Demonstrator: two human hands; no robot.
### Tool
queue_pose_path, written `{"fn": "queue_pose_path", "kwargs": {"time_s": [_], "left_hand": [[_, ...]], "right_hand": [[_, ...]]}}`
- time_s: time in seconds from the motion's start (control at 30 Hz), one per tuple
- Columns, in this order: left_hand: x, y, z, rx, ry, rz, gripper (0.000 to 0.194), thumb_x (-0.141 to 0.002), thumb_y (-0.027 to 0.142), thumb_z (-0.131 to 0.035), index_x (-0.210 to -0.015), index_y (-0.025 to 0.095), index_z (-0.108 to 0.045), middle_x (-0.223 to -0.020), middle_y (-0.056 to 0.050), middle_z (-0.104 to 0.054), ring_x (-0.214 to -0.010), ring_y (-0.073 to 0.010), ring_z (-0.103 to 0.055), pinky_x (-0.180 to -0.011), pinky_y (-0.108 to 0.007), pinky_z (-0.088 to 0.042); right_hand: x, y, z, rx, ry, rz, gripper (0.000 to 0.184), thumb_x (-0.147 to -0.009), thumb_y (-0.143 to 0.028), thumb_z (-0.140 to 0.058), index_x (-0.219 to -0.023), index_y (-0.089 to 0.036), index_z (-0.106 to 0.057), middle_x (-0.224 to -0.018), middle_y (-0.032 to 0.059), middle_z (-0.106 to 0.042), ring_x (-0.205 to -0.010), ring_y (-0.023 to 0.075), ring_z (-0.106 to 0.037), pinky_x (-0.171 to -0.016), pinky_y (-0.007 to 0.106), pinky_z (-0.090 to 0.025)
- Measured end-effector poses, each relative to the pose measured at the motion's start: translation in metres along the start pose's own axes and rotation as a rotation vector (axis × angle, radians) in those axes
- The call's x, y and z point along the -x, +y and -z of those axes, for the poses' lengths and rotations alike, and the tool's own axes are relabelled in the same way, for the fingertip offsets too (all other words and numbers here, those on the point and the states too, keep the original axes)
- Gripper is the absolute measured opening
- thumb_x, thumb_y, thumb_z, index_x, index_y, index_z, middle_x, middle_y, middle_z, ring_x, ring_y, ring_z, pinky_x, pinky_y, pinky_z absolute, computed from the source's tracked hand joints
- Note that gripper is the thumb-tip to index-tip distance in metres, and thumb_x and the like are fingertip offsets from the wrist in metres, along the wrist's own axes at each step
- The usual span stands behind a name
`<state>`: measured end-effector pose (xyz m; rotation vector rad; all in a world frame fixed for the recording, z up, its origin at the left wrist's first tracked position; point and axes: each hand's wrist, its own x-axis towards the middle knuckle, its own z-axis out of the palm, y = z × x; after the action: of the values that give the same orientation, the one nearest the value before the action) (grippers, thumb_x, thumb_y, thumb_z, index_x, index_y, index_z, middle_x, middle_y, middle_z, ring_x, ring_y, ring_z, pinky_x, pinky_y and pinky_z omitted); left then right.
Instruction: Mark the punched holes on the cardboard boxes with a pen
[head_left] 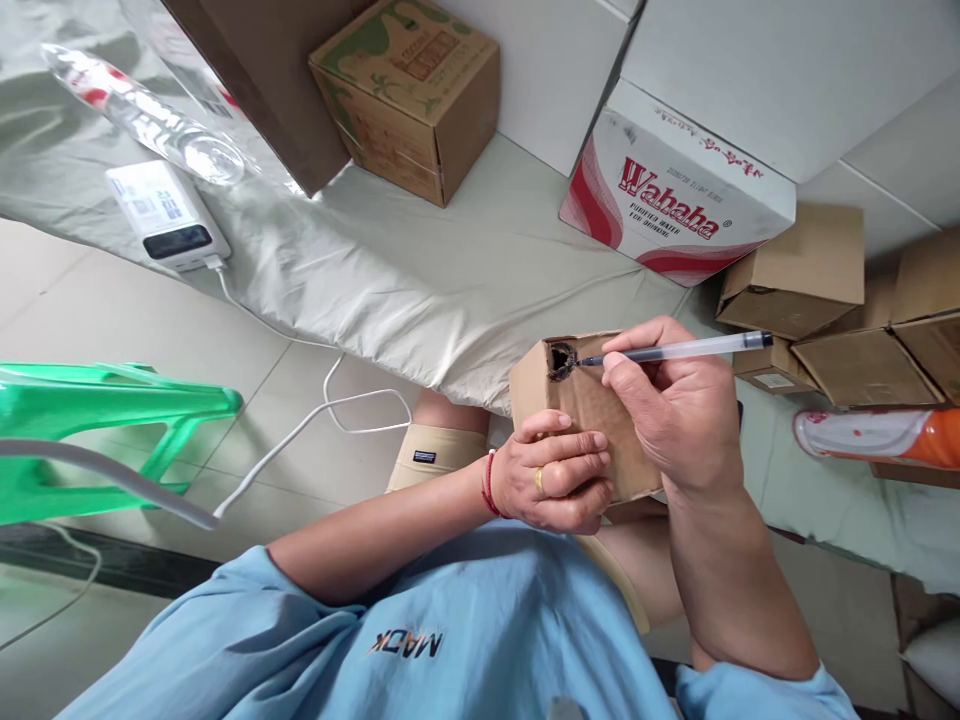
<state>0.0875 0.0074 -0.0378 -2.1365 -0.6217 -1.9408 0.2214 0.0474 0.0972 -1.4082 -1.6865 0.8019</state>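
Observation:
A small brown cardboard box (622,440) rests on my lap, with a ragged, black-edged hole (561,361) near its upper left corner. My left hand (559,475) lies across the box with fingers curled, steadying it; a ring and a red cord bracelet are on this hand and wrist. Pinched in my right hand (679,400) is a gel pen (697,347) with a clear barrel and a dark end. Its tip touches or nearly touches the right rim of the hole.
On the cloth-covered surface (420,300) ahead stand a coconut carton (405,95), a Wahaha water carton (675,190), plastic bottles (150,120) and a white power bank (169,215) with a cable. Several brown boxes (795,270) and an orange-white bottle (877,437) are right; a green stool (112,410) is left.

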Motion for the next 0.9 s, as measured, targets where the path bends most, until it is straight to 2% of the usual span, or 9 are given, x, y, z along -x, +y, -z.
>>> {"fn": "queue_pose_path", "kwargs": {"time_s": [0.3, 0.5, 0.7, 0.9], "left_hand": [[0.0011, -0.0003, -0.0008, 0.028, 0.006, -0.004, 0.008, -0.089, 0.035, -0.074, -0.085, 0.03, -0.069, -0.102, 0.003, -0.083, -0.116, -0.017, -0.079, -0.12, -0.041, -0.054], [0.0019, 0.0002, 0.0003, 0.03, -0.017, 0.003, 0.009, -0.088, 0.036, -0.076, -0.085, 0.03, -0.069, -0.104, 0.004, -0.083, -0.118, -0.018, -0.079, -0.12, -0.041, -0.054], [0.003, -0.0004, -0.0028, 0.037, 0.024, -0.009, 0.007, -0.09, 0.034, -0.073, -0.085, 0.029, -0.071, -0.103, 0.002, -0.082, -0.119, -0.0173, -0.078, -0.121, -0.04, -0.053], [0.0062, 0.0021, -0.0028, 0.021, 0.009, 0.014, 0.013, -0.082, 0.035, -0.081, -0.088, 0.031, -0.07, -0.104, 0.003, -0.082, -0.116, -0.0198, -0.079, -0.119, -0.044, -0.055]], "right_hand": [[-0.0014, -0.0016, -0.0009, -0.011, 0.022, -0.004, 0.011, -0.1, -0.032, -0.076, -0.094, -0.023, -0.075, -0.084, 0.0008, -0.073, -0.075, 0.0152, -0.068, -0.062, 0.025, -0.05], [-0.0007, 0.0012, -0.0022, -0.01, -0.04, 0.023, 0.018, -0.104, -0.041, -0.074, -0.104, -0.024, -0.077, -0.091, 0.0014, -0.079, -0.08, 0.0165, -0.074, -0.07, 0.028, -0.058], [-0.0001, -0.0012, -0.0032, -0.053, -0.045, 0.023, 0.018, -0.105, -0.043, -0.075, -0.105, -0.025, -0.077, -0.097, 0.002, -0.079, -0.086, 0.017, -0.076, -0.074, 0.028, -0.059], [-0.0008, 0.0002, -0.004, -0.017, -0.101, 0.032, 0.021, -0.106, -0.046, -0.073, -0.109, -0.025, -0.077, -0.1, 0.0018, -0.08, -0.089, 0.0172, -0.077, -0.077, 0.029, -0.06]]}}
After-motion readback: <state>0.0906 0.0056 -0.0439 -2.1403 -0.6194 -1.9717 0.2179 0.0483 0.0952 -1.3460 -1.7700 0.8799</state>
